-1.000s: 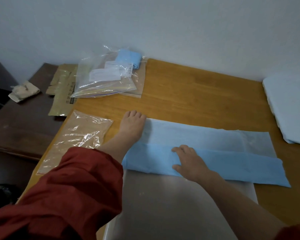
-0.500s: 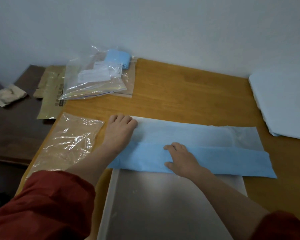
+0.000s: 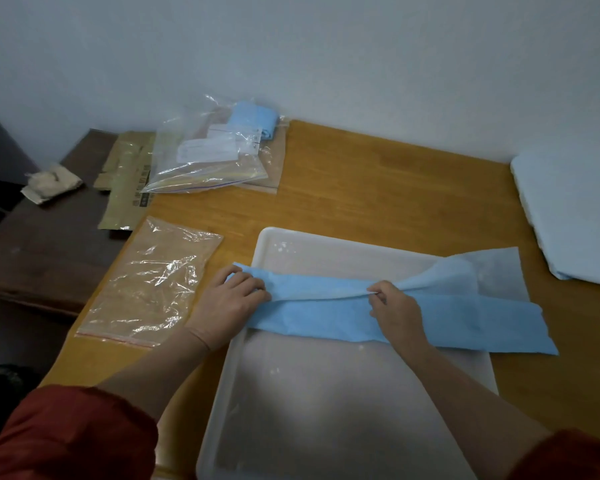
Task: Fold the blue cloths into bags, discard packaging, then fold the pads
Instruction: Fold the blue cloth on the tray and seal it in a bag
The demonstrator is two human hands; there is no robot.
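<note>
Wooden table (image 3: 378, 188), tray (image 3: 326, 393) under blue cloth (image 3: 326, 317), bag (image 3: 149, 282)

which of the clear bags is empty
The near bag with the red zip strip, lying flat left of the white tray, by the left hand. The far bag by the wall holds white slips and a folded blue cloth.

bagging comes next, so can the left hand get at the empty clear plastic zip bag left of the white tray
Probably yes. The empty clear plastic zip bag lies flat just beside the left hand, nothing between them, but that hand grips the long blue cloth and would have to let go.
</note>
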